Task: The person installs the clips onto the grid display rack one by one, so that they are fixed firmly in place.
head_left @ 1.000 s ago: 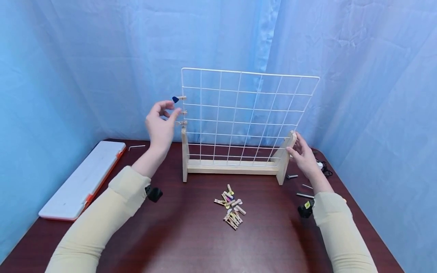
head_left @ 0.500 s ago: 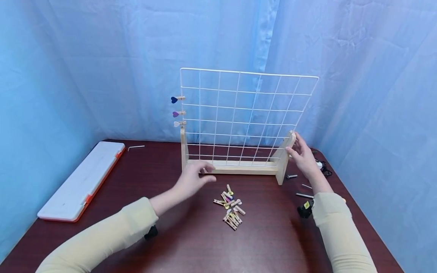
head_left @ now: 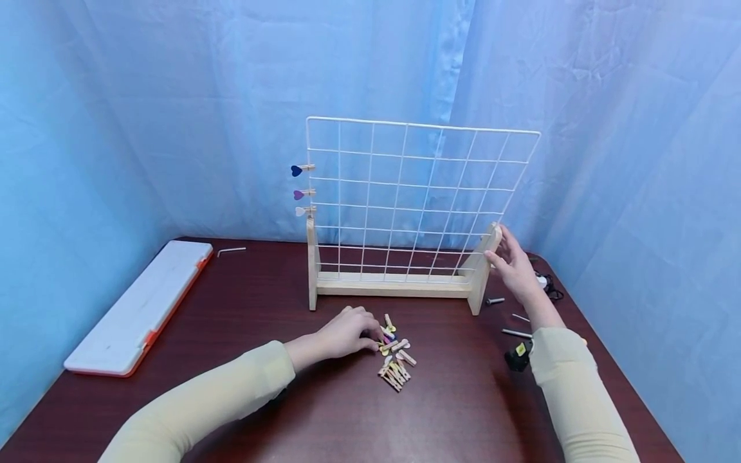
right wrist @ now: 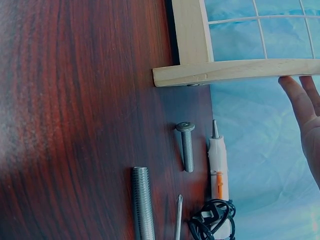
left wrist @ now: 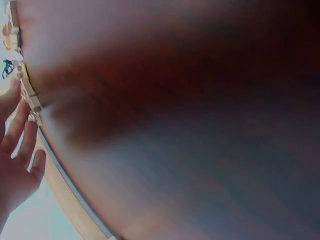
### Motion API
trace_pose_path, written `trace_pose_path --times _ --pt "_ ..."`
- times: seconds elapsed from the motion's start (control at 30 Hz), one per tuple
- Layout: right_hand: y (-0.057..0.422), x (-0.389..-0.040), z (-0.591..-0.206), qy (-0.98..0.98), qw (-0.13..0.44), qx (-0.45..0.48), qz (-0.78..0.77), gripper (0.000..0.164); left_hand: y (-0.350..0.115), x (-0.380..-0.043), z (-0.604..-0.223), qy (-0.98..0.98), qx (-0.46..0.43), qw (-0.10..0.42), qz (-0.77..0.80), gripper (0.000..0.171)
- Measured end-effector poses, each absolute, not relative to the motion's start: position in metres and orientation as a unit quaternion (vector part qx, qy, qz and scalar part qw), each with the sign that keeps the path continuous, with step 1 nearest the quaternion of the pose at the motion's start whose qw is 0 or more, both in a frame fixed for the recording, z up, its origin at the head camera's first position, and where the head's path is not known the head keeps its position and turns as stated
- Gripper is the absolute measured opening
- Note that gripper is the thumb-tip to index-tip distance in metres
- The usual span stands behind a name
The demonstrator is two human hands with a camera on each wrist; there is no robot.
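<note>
My left hand (head_left: 350,333) is at the left side of a small pile of wooden clothespins (head_left: 395,373), some with heart decorations. Its fingers reach to the nearest clothespins (left wrist: 27,87), and the fingertips partly cover them. At the right, my right hand (head_left: 515,270) touches the upright of a wooden stand (head_left: 393,290) with its fingertips; in the right wrist view two straight fingers (right wrist: 300,102) meet the outer side. The stand bears a white wire grid (head_left: 399,209). Three clothespins with dark blue, purple (head_left: 298,195) and white hearts are clipped along its left edge.
A white and orange case (head_left: 139,308) lies at the table's left, with a hex key (head_left: 231,249) behind it. On the right lie a bolt (right wrist: 186,145), a threaded rod (right wrist: 143,202), a thin metal rod and a white tool with a black cable (right wrist: 217,165).
My left hand has left the clothespins on the grid's left edge and come down rightward to the pile. The right hand stays at the stand's upright.
</note>
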State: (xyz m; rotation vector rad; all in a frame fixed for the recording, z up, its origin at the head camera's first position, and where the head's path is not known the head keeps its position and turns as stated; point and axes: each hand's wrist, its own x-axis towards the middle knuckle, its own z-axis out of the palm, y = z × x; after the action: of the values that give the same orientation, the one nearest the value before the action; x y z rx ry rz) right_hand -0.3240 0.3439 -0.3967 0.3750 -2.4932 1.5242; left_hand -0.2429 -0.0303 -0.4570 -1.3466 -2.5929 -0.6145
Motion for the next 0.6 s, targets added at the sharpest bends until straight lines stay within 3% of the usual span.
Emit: trace_pose_path --times 0.23,0.4,0.6 --pt "0.339 -0.319 -0.392 -0.841 0.095 0.122 0.519 0.065 -0.03 -0.25 -0.462 -0.848 -0.472 0.068 -0.23 0.006" --pt "0.332 -0.31 -0.384 -0.839 0.094 0.125 0.521 0.066 -0.034 -0.253 -0.457 -0.853 -0.444 0.037 -0.273 0.005" --pt "0.332 -0.308 -0.381 -0.841 0.097 0.118 0.519 0.067 -0.042 -0.256 -0.446 -0.851 -0.402 0.037 -0.335 0.009"
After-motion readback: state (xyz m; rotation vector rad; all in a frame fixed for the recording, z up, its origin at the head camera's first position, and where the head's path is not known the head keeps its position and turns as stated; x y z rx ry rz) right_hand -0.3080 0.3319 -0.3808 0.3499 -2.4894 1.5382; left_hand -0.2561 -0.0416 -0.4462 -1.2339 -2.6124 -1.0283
